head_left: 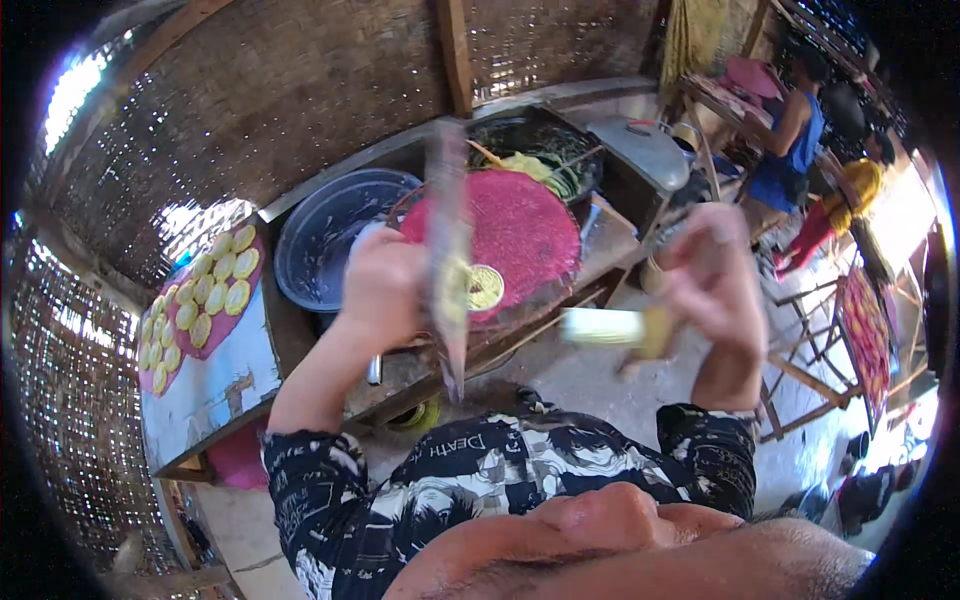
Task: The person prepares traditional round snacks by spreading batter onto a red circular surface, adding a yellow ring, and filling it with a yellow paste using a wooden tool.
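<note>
My left hand (385,285) is closed on a long, flat, board-like thing (450,250), seen nearly edge-on and smeared by motion, with yellowish stuff on its face. My right hand (715,280) is raised to the right, its fingers blurred and bent. Beside those fingers is a bright pale block-shaped thing (602,326) with a yellowish end; whether the hand grips it cannot be told. Between and beyond my hands a round pink sheet (535,225) lies on the work table. Near its front edge sits a pale yellow round piece (485,287) with a brownish centre.
A large dark-blue basin (325,240) stands left of the pink sheet. Several yellow rounds lie on pink sheets (215,330) farther left. Behind is a dark pan (590,150) with greenish-yellow food, beside a metal lid (650,150). Two people (790,140) are at the far right, near a wooden rack (800,370).
</note>
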